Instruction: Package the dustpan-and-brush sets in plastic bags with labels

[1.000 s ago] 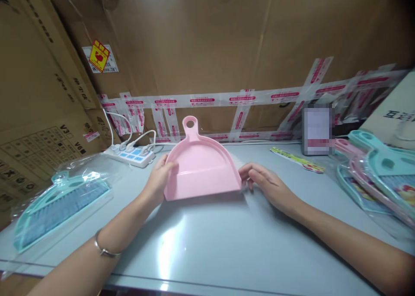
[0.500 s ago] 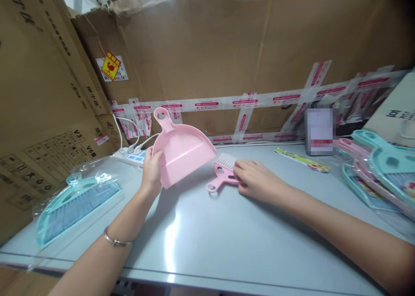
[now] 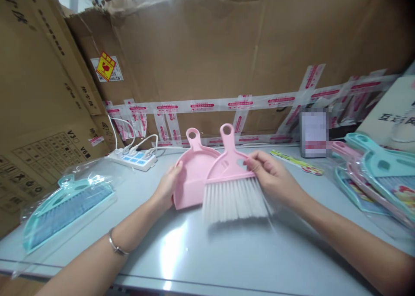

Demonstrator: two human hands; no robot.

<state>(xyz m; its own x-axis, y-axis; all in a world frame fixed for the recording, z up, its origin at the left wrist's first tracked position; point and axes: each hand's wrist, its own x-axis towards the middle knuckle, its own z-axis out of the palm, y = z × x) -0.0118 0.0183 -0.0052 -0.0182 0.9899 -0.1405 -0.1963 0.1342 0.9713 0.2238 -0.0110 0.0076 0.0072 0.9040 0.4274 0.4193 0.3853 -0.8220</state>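
My left hand (image 3: 169,186) grips the left edge of a pink dustpan (image 3: 191,192), its ringed handle pointing up. In my right hand (image 3: 270,173) is a matching pink hand brush (image 3: 228,168), pinched at its right side by the thumb and fingers. The brush stands handle up, with its white bristles hanging down, slightly blurred. It overlaps the right part of the dustpan from the front and hides that part. Whether the two touch, I cannot tell.
A bagged teal dustpan set (image 3: 69,207) lies at left. Teal and pink sets (image 3: 385,175) are piled at right. Behind are a white power strip (image 3: 138,157), a yellow-green printed strip (image 3: 296,162), an upright device (image 3: 314,134) and a large cardboard box (image 3: 194,54).
My right hand has lifted the brush off the table and turned it handle up, bringing it in front of the dustpan. The dustpan has moved right and lower and is now more upright.
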